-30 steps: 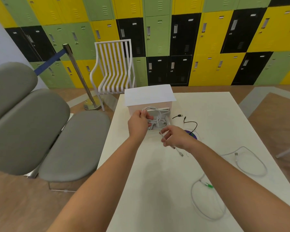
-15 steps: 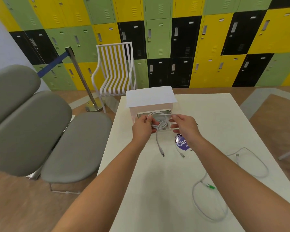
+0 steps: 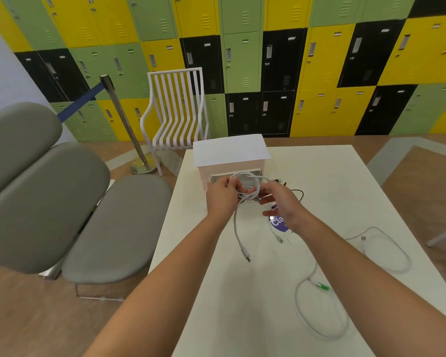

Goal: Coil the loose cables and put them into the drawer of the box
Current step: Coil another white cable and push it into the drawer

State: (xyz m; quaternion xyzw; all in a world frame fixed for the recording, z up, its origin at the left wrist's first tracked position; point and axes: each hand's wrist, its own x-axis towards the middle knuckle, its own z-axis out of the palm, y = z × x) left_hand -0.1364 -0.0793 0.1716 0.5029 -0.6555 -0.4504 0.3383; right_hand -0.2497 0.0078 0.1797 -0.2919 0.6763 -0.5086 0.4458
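Note:
A white box [image 3: 231,150] stands at the table's far left, its drawer [image 3: 258,173] pulled out toward me. Just in front of the drawer my left hand [image 3: 222,197] grips a coiled white cable [image 3: 252,188]. One end of that cable hangs down to a plug [image 3: 247,256] above the table. My right hand [image 3: 281,202] touches the right side of the coil, fingers partly spread. A long white cable [image 3: 386,253] with a green connector [image 3: 325,287] lies loose on the right. A thin black cable [image 3: 298,193] lies behind my right hand.
A round purple sticker [image 3: 278,222] lies on the white table [image 3: 332,181] under my right wrist. A small white plug [image 3: 279,238] lies near it. Grey padded seats [image 3: 113,228] stand left of the table; a white slatted chair [image 3: 177,112] and a barrier post [image 3: 124,119] stand behind.
My right hand came up from the table to the coil and now holds its right side. The loose end swung down in front and hangs lower. The left hand kept its grip.

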